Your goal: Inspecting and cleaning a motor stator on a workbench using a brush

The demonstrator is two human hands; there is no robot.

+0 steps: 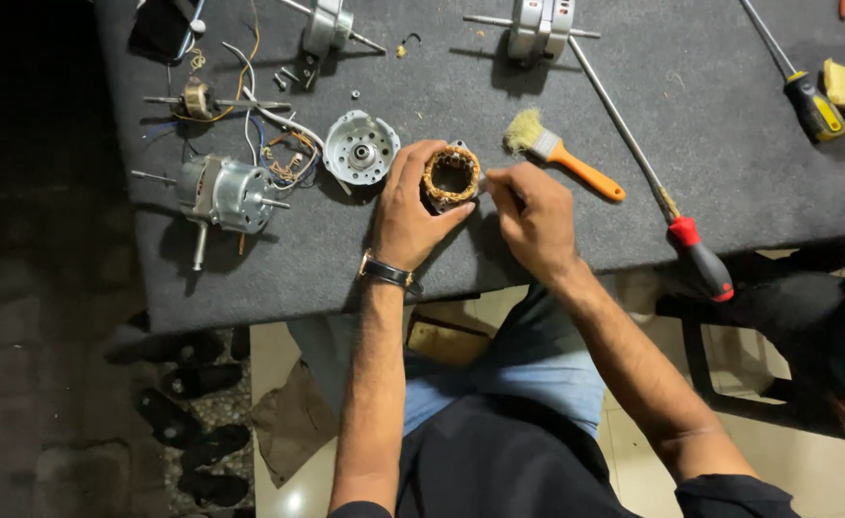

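I see left hand point(405, 213) wrapped round stator point(451, 176) on counter point(365, 259) — bore facing up. Right hand point(536, 216) just beside, on stator's right, fingers pinched narrow on small tool, tip at rim — nearer hand: left.

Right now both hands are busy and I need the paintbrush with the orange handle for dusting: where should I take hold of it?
Grip the paintbrush by its orange handle, probably near the free lower-right end. It lies flat on the grey table, bristles pointing upper left, beside a long screwdriver. Come from above, from the near side by the right hand, fingers across the handle.
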